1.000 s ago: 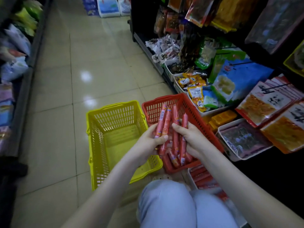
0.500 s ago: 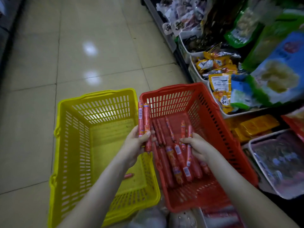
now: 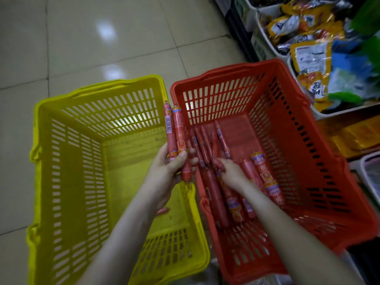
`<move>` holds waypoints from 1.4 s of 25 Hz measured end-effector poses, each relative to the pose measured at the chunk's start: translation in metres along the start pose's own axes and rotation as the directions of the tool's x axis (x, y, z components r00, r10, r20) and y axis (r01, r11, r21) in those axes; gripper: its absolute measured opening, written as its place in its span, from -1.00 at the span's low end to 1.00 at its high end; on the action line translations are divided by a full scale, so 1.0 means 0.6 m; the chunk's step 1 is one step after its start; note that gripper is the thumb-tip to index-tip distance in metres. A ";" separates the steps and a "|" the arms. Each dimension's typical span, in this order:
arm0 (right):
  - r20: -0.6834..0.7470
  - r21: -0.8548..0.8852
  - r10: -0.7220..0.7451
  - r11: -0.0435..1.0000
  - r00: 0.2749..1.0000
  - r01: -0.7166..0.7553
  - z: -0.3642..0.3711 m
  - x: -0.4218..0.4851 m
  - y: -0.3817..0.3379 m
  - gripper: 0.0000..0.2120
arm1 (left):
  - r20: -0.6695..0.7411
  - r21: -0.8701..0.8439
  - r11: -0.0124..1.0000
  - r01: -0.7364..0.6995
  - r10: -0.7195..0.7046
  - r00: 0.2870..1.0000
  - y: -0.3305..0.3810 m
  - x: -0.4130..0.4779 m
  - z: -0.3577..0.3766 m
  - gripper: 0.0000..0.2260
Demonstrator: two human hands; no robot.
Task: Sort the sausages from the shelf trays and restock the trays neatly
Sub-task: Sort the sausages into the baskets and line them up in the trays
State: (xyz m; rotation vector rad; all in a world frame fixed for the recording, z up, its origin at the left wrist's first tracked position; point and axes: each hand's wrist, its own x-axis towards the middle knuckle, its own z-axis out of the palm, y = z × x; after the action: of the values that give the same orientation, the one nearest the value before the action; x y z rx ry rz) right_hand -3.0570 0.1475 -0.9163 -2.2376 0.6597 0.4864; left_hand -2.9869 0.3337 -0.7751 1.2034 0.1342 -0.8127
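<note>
My left hand (image 3: 168, 167) holds two sausages (image 3: 174, 138) upright at centre frame, fingers (image 3: 180, 160) curled round them, gathering a sorted bunch between the yellow basket (image 3: 72, 161) and red basket (image 3: 287, 112); my right hand (image 3: 230, 171) reaches into the red basket's loose sausages (image 3: 265, 177); whether it pinches one, I cannot tell.

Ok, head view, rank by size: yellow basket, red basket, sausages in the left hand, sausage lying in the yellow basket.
1. Tied: red basket and yellow basket, look alike.
2. held sausages in left hand.
3. lone sausage, partly hidden by the arm.
</note>
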 end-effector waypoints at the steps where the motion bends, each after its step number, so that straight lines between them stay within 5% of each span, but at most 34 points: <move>1: 0.030 -0.053 -0.027 0.998 0.999 0.028 0.002 -0.006 0.006 -0.50 | 0.005 0.000 1.000 -0.001 0.001 1.000 -0.001 -0.001 0.000 -0.66; 6: 0.214 -0.360 -0.038 0.926 0.976 0.115 0.000 -0.011 0.026 -0.35 | 0.001 -0.047 0.999 -0.012 0.012 1.000 -0.006 -0.002 -0.001 -0.69; 10: 0.160 -0.411 0.060 0.911 0.985 0.011 0.004 0.004 0.020 -0.36 | 0.017 -0.074 0.997 -0.008 0.010 1.000 -0.010 0.001 -0.002 -0.69; 13: 0.098 -0.263 0.085 0.963 0.992 -0.057 -0.011 0.008 0.012 -0.35 | 0.021 -0.067 0.998 -0.002 0.004 1.000 -0.012 0.002 -0.002 -0.69; 17: -0.064 0.198 0.086 0.977 0.994 -0.072 -0.051 -0.028 -0.024 -0.50 | 0.003 -0.037 0.999 -0.009 0.009 1.000 -0.008 -0.003 0.001 -0.69; 20: -0.112 0.659 0.034 0.751 0.993 0.049 -0.099 -0.087 -0.092 -0.77 | -0.007 0.022 1.000 -0.016 0.016 1.000 0.000 -0.020 0.009 -0.68; 22: -0.135 0.818 -0.052 0.558 0.990 0.141 -0.129 -0.136 -0.156 -0.84 | 0.008 0.040 0.999 -0.027 0.027 1.000 0.009 -0.041 0.012 -0.69; 26: -0.050 0.938 -0.166 0.330 0.985 0.104 -0.137 -0.205 -0.265 -0.78 | 0.080 0.023 1.000 -0.020 0.018 0.997 0.033 -0.097 0.009 -0.65; 32: 0.115 0.933 -0.201 0.357 0.973 -0.036 -0.108 -0.222 -0.326 -0.74 | 0.088 0.014 0.996 0.083 -0.084 0.993 0.063 -0.152 -0.040 -0.60; 35: 0.161 0.891 -0.177 0.450 0.971 -0.065 -0.089 -0.224 -0.334 -0.73 | 0.090 0.043 0.995 0.096 -0.099 0.991 0.066 -0.163 -0.064 -0.60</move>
State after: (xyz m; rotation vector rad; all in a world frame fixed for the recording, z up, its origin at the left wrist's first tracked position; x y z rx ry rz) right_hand -3.0386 0.2682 -0.7017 -1.1317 0.5230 0.2444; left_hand -3.0200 0.4192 -0.7107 1.2004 0.1033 -0.9581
